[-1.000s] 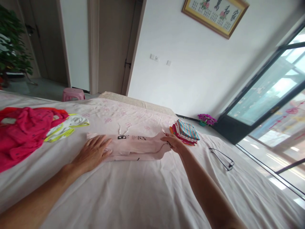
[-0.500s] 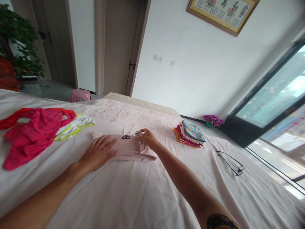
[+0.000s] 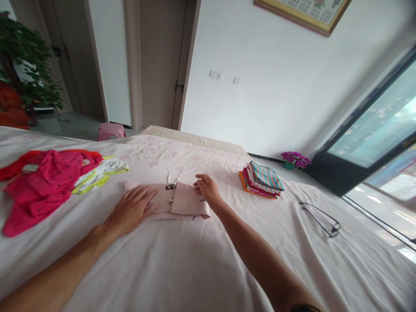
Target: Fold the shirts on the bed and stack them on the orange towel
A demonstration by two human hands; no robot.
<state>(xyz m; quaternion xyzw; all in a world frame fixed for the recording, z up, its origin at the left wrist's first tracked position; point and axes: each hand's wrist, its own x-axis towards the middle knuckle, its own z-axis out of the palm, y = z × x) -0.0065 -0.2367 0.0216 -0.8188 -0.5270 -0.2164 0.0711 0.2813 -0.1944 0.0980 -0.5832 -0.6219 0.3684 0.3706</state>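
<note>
A pale pink garment [image 3: 190,199] with small dark prints lies folded flat on the bed, its right part doubled over toward the middle. White drawstrings [image 3: 173,175] stick out from its far edge. My left hand [image 3: 134,208] rests flat on the garment's left end with fingers stretched out. At the far right corner, my right hand [image 3: 208,190] hovers by the folded-over flap, its fingers apart and slightly curled. Nothing shows between those fingers, and whether they touch the cloth is unclear.
Crumpled pink and red clothes [image 3: 45,177] lie at the left beside a white and yellow garment [image 3: 97,173]. A stack of folded clothes [image 3: 261,180] sits at the right, with eyeglasses [image 3: 321,219] nearer me. Beyond the bed [image 3: 182,268] stands a pink stool [image 3: 111,131].
My right hand has folded the garment's right end over toward the middle and let go of it. It now sits slightly farther right. My left hand stays in place on the cloth.
</note>
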